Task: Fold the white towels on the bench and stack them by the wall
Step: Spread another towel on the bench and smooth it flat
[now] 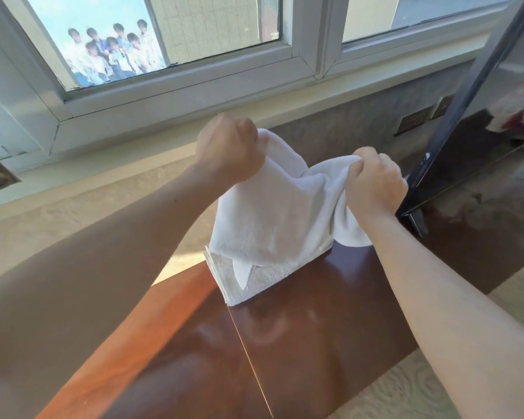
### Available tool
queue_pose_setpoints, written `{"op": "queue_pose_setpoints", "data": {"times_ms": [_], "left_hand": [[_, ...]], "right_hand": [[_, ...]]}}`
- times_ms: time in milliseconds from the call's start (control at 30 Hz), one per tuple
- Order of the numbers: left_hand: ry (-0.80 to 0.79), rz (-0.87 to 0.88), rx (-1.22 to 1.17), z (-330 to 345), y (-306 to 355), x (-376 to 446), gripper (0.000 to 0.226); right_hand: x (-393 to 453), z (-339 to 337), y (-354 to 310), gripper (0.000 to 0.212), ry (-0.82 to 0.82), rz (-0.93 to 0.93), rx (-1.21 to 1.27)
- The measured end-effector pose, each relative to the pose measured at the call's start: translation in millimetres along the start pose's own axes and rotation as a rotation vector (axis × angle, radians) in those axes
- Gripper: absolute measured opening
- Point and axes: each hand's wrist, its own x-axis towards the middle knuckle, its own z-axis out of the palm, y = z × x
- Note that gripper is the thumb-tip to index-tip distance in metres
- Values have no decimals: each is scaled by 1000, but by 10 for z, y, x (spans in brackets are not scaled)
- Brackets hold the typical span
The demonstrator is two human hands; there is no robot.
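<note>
Both hands hold one white towel (273, 207) up above the far part of the desk (300, 328). The left hand (229, 151) is a closed fist, its fingers (245, 128) clenched around the top edge of the towel at about 11 o'clock from the towel's middle. The right hand (375, 184) grasps the same edge at about 2 o'clock, its fingers (365, 158) curled over a bunch of cloth. Between the two hands the top edge sags a little, so the long axis of the held edge runs roughly from 10 o'clock to 4 o'clock, and the rest of the towel hangs down toward the desk. The cloth looks soft and thick, plain white, with deep folds below the right hand (one part bulges out under that wrist).

Under the hanging towel lies a folded towel (254, 282), flat on the desk, with its layered edges toward 7 o'clock. A loose corner of the hanging towel touches its top.

The desk is dark red-brown wood, glossy, with a thin seam running toward 5 o'clock. At 2 o'clock stands a dark flat screen (472, 116), tilted in the view. Behind, at 12 o'clock, is a window (170, 40) with a pale sill.
</note>
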Motion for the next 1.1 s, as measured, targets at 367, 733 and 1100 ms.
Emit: {"op": "queue_pose_setpoints", "data": {"times_ms": [367,733,1100], "left_hand": [[-146,-110,-66,165,-320,-68,49],[-158,-149,-482,395,-390,-503,94],[-95,-344,-687,1030,-181,-861,74]], "right_hand": [[14,-152,-85,32,-68,36,174],[593,-574,-975,24,-63,156,722],[703,-1093,-1563,27,-119,32,1156]]}}
